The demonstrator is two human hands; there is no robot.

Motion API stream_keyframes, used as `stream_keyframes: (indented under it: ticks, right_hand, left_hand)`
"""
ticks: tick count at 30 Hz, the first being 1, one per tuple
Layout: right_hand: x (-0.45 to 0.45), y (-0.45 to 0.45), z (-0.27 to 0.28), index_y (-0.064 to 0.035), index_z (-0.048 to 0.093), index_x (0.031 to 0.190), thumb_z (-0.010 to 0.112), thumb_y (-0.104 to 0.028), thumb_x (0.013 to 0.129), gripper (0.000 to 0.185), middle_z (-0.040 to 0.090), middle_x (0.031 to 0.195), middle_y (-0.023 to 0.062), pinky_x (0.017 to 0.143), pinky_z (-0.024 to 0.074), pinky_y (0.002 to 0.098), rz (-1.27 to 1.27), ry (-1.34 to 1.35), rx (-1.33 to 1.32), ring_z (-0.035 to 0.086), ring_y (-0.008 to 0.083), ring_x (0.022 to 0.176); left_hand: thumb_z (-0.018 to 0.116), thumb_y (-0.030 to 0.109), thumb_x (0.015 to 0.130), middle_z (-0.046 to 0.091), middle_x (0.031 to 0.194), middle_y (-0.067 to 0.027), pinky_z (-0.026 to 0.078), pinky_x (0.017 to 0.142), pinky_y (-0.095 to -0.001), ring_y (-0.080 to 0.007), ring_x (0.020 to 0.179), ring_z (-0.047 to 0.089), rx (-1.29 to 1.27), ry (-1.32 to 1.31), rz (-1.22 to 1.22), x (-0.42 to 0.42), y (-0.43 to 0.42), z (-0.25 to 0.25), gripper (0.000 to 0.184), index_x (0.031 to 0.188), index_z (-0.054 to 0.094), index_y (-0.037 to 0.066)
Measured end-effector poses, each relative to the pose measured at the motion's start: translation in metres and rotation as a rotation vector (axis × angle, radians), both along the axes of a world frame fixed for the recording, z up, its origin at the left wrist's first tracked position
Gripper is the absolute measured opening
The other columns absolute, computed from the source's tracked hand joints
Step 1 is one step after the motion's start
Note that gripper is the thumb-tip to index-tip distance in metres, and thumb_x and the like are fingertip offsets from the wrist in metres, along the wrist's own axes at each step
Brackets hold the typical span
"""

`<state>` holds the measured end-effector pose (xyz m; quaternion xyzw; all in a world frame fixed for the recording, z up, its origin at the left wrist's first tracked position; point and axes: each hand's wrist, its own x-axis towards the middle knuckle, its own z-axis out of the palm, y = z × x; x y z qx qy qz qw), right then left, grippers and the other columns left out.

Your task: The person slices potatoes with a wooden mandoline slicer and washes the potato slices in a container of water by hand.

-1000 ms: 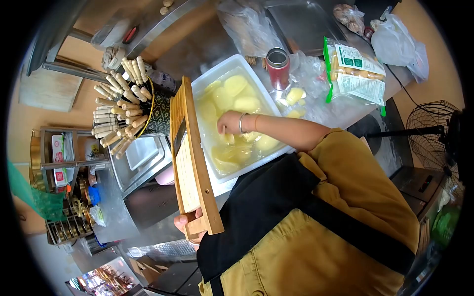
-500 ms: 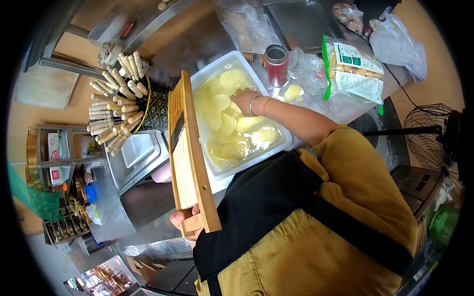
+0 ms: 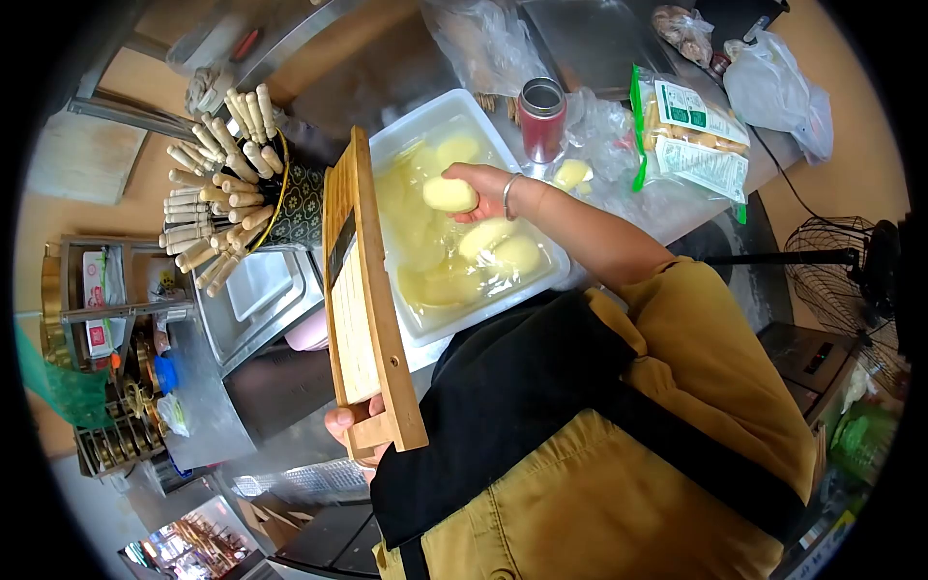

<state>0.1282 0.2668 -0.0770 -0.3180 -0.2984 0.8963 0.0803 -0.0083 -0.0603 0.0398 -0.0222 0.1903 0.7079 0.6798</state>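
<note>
My right hand (image 3: 483, 188) grips a peeled potato (image 3: 449, 195), held just over the water in a white plastic tub (image 3: 498, 307). More peeled potatoes (image 3: 516, 254) lie in the tub, and pale potato slices (image 3: 418, 253) show under the water. My left hand (image 3: 340, 423) is wrapped round the near end of a wooden mandoline slicer (image 3: 383, 300). The slicer stands tilted along the tub's left side, its dark blade (image 3: 342, 249) facing left. Part of the left hand is hidden behind the slicer's frame.
A red steel flask (image 3: 541, 130) without a lid stands right of the tub, near a potato piece (image 3: 572, 174) on plastic. Farther right lies a green-edged food bag (image 3: 696, 140). Left are a patterned bucket of wooden-handled tools (image 3: 237, 198) and metal trays (image 3: 261, 285).
My right hand has come up out of the water with a peeled potato in its fingers. The left hand keeps its hold on the slicer.
</note>
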Motion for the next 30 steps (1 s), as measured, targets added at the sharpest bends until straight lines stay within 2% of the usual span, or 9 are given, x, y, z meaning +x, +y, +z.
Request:
stream_keyframes:
  ticks: [4,5,10,13,21,24,26,27,30]
  right_hand:
    - [0.016,-0.022,-0.002,-0.0044,0.05,0.11,0.052,-0.039,0.091,0.04,0.058,0.1,0.0151,0.074,0.0527,0.0396,0.095,0.312,-0.276,0.058,0.0292,0.089]
    - [0.02,-0.038,0.004,-0.003,0.05,0.111,0.051,-0.04,0.091,0.043,0.057,0.103,0.0161,0.08,0.0515,0.0422,0.025,0.304,-0.315,0.058,0.0334,0.09]
    - [0.02,-0.051,-0.006,-0.0056,0.049,0.116,0.05,-0.042,0.091,0.044,0.055,0.11,0.0156,0.079,0.0519,0.0427,-0.137,0.301,-0.51,0.055,0.0371,0.098]
    - [0.024,-0.045,-0.005,-0.0069,0.049,0.118,0.048,-0.044,0.091,0.046,0.054,0.113,0.0147,0.078,0.052,0.0418,-0.2,0.277,-0.462,0.054,0.0386,0.102]
    - [0.042,-0.022,0.024,-0.003,0.045,0.126,0.042,-0.042,0.094,0.051,0.053,0.119,0.0197,0.078,0.0514,0.036,-0.331,0.367,-0.408,0.055,0.0349,0.1]
    - [0.049,-0.013,0.028,-0.0025,0.045,0.126,0.041,-0.043,0.094,0.052,0.052,0.117,0.0266,0.076,0.0512,0.0342,-0.349,0.467,-0.376,0.056,0.0301,0.089]
    - [0.053,-0.003,0.028,-0.0033,0.046,0.125,0.042,-0.043,0.094,0.05,0.053,0.116,0.0253,0.074,0.0513,0.0333,-0.311,0.471,-0.34,0.057,0.0293,0.088]
    - [0.054,-0.002,0.033,-0.0041,0.047,0.124,0.042,-0.042,0.094,0.049,0.054,0.115,0.0239,0.072,0.0514,0.0324,-0.275,0.486,-0.305,0.057,0.0286,0.087]
    - [0.055,-0.004,0.047,-0.0072,0.05,0.122,0.046,-0.041,0.092,0.045,0.06,0.104,0.0153,0.062,0.0514,0.0301,-0.267,0.376,-0.215,0.058,0.0254,0.076]
  left_hand:
    - [0.058,0.019,0.065,0.054,0.073,-0.0135,0.051,0.059,-0.0354,-0.0245,0.065,0.055,0.009,-0.003,-0.014,-0.002,0.005,-0.004,0.067,0.126,0.042,-0.004]
    - [0.058,0.019,0.065,0.054,0.073,-0.0136,0.051,0.059,-0.0353,-0.0244,0.065,0.055,0.013,0.0,-0.018,-0.002,0.006,-0.003,0.067,0.126,0.042,-0.004]
    - [0.058,0.019,0.065,0.054,0.073,-0.0137,0.05,0.057,-0.0345,-0.0238,0.064,0.054,0.029,0.015,-0.041,-0.006,0.01,-0.006,0.067,0.126,0.042,-0.004]
    - [0.058,0.019,0.064,0.054,0.073,-0.0137,0.05,0.057,-0.034,-0.0234,0.064,0.054,0.05,0.032,-0.069,-0.01,0.011,-0.011,0.067,0.126,0.042,-0.004]
    - [0.055,0.019,0.066,0.055,0.072,-0.0129,0.047,0.059,-0.0318,-0.0214,0.061,0.053,-0.037,0.09,-0.173,0.006,0.031,-0.014,0.059,0.122,0.046,-0.001]
    - [0.053,0.017,0.068,0.055,0.076,-0.0108,0.045,0.064,-0.0327,-0.0215,0.063,0.052,-0.295,0.208,-0.064,0.011,0.044,-0.035,0.048,0.112,0.05,-0.003]
    - [0.052,0.013,0.07,0.055,0.079,-0.0101,0.046,0.065,-0.0315,-0.0207,0.065,0.052,-0.214,0.036,-0.244,0.005,0.054,-0.054,0.041,0.108,0.051,-0.002]
    - [0.054,0.012,0.071,0.055,0.079,-0.0101,0.046,0.062,-0.0278,-0.0196,0.068,0.053,-0.199,0.107,-0.343,0.003,0.057,-0.055,0.04,0.108,0.05,-0.002]
    - [0.054,0.011,0.071,0.055,0.079,-0.0098,0.046,0.054,-0.0246,-0.0175,0.066,0.054,-0.217,0.11,-0.359,0.017,0.062,-0.051,0.039,0.107,0.049,-0.002]
